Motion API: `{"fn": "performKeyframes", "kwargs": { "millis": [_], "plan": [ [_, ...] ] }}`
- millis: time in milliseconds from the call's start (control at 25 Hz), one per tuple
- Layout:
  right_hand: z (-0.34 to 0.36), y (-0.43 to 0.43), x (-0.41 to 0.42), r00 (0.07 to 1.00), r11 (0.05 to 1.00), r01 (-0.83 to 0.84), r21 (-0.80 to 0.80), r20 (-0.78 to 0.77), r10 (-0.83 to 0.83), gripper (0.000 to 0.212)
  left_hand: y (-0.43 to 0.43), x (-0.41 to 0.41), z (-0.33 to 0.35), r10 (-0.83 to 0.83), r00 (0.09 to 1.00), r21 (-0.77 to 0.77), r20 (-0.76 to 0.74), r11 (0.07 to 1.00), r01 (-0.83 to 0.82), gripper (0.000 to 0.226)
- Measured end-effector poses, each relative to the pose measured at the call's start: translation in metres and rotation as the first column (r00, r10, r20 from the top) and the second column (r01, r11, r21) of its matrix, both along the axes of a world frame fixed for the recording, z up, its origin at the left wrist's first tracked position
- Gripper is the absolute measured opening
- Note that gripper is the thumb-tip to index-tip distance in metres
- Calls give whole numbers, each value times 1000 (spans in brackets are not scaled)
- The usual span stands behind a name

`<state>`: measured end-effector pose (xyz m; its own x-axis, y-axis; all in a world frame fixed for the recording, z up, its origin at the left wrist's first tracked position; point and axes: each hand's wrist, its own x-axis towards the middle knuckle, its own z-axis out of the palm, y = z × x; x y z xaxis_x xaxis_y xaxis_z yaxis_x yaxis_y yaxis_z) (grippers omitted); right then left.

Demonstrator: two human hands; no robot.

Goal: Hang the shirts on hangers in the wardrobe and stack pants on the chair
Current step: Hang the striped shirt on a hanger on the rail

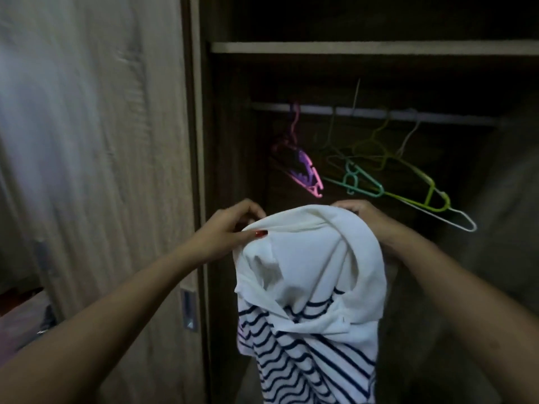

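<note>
While no writing shows, your left hand (230, 228) and right hand (361, 212) pinch the top of the shirt (309, 287), holding it up below the hangers (364, 176) in the wardrobe (364, 48).

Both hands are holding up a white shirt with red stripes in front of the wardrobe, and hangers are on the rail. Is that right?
Not quite. The head view shows the shirt has dark navy stripes, not red. The rest holds: the left hand and right hand hold it up before the wardrobe, hangers on the rail.
</note>
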<state>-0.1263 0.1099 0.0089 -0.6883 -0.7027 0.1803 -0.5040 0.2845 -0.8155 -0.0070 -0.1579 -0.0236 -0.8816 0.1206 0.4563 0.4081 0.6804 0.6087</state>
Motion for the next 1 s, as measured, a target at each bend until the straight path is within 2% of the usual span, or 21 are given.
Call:
{"fn": "performKeyframes", "kwargs": {
  "millis": [80, 160, 280, 360, 440, 560, 640, 880, 960, 1000],
  "plan": [
    [12, 13, -10, 985, 994, 106, -19, -138, -108, 29, 15, -5, 24, -91, 988, -112, -128, 991, 77, 19],
    [23, 22, -21, 972, 986, 162, -46, -163, -168, 27, 22, -14, 41, -118, 960, -287, -256, 957, 41, 16],
    [38, 8, -28, 956, 987, 158, 32, -255, -145, 25, 21, -28, 56, -50, 917, -412, -395, 902, -128, 22],
    [42, -14, -40, 943, 980, 197, -11, -270, -192, 29, 17, -33, 59, 47, 884, -455, -464, 844, -283, 29],
    [49, -41, -51, 900, 952, 294, -89, -310, -307, 29, 12, -34, 59, 130, 846, -502, -517, 755, -422, 32],
    [56, -77, -60, 723, 869, 469, -156, -498, -479, 19, 2, -35, 64, 180, 832, -539, -524, 686, -488, 31],
    [57, -98, -63, 669, 842, 504, -195, -529, -523, 19, -9, -35, 68, 187, 850, -566, -492, 674, -475, 33],
    [54, -134, -86, 453, 725, 675, -134, -701, -551, 47, -35, -25, 73, 259, 895, -641, -362, 628, -441, 63],
    [53, -140, -94, 446, 713, 693, -111, -711, -544, 42, -43, -24, 70, 284, 898, -642, -335, 629, -438, 62],
    [52, -143, -96, 479, 727, 679, -107, -686, -548, 37, -46, -24, 69, 303, 897, -630, -321, 639, -441, 61]
  ]
}}
